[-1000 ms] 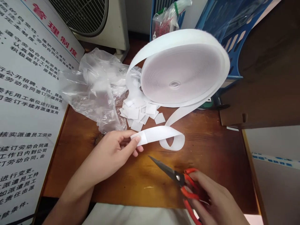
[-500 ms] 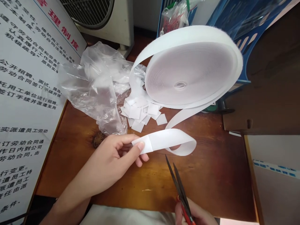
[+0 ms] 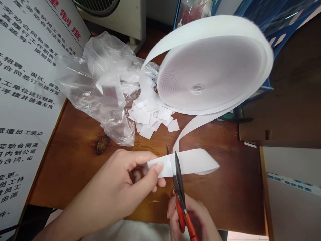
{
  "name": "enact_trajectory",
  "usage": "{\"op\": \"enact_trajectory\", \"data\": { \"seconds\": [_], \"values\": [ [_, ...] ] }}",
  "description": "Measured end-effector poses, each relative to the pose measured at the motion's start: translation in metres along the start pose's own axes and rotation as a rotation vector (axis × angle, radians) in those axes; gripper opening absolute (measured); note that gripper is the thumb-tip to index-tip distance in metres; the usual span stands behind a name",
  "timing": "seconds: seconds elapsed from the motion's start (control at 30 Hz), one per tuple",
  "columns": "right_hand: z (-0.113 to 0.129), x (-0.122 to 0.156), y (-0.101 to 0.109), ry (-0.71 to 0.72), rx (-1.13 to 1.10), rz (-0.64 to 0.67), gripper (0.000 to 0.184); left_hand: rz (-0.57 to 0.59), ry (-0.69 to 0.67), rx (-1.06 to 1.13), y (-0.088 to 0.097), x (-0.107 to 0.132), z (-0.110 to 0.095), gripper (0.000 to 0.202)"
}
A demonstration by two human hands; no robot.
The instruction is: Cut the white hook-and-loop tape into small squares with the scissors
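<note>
Between thumb and fingers, my left hand (image 3: 132,184) pinches the free end of a strip of white tape (image 3: 194,162), which looks like hook-and-loop tape. A short square piece (image 3: 166,167) appears to lie over that end, under my thumb. My right hand (image 3: 200,217) grips red-handled scissors (image 3: 179,189). Their dark blades are parted, one on each side of the strip, near the square's right edge. From there the strip folds back and runs up to a large white roll (image 3: 213,72). Cut white squares (image 3: 150,117) lie in a loose pile left of the roll.
A crumpled clear plastic bag (image 3: 100,83) lies on the wooden table (image 3: 75,174). A printed board (image 3: 22,83) borders the left side. Behind stand a beige fan unit (image 3: 127,20) and a blue rack (image 3: 281,40). A brown box (image 3: 288,110) is at the right.
The scissors have come up and left, their blades now around the strip. My left hand has shifted slightly right and down with the tape end. The view has moved a little.
</note>
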State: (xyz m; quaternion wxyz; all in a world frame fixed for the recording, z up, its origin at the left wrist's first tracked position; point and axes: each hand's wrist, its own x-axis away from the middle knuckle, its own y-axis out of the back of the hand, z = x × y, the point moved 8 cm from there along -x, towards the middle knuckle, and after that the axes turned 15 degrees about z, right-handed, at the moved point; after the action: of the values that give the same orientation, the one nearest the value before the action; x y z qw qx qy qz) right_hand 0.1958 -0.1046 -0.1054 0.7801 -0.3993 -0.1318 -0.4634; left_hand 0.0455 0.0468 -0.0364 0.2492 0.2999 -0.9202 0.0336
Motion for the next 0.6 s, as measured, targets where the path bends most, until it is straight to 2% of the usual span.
{"op": "enact_trajectory", "data": {
  "seconds": [0.1, 0.23, 0.33, 0.43, 0.53, 0.6],
  "values": [
    [-0.001, -0.002, -0.002, 0.027, -0.044, 0.024, 0.075, -0.013, -0.005, -0.013, 0.0, -0.002, -0.001, 0.037],
    [0.004, -0.003, -0.004, -0.026, -0.095, -0.006, 0.058, -0.028, 0.0, -0.053, 0.001, -0.002, -0.001, 0.04],
    [0.011, -0.003, -0.006, 0.048, -0.046, 0.024, 0.061, -0.025, -0.009, -0.063, 0.0, -0.001, 0.0, 0.042],
    [0.006, 0.0, -0.004, 0.088, -0.008, 0.038, 0.064, -0.041, 0.004, -0.069, 0.001, 0.001, 0.002, 0.041],
    [0.002, 0.004, -0.003, 0.062, 0.011, 0.023, 0.065, -0.061, 0.024, -0.083, 0.002, 0.001, 0.002, 0.039],
    [0.004, 0.005, -0.003, -0.006, 0.016, -0.018, 0.067, -0.069, 0.028, -0.091, 0.002, 0.001, 0.0, 0.039]
  ]
}}
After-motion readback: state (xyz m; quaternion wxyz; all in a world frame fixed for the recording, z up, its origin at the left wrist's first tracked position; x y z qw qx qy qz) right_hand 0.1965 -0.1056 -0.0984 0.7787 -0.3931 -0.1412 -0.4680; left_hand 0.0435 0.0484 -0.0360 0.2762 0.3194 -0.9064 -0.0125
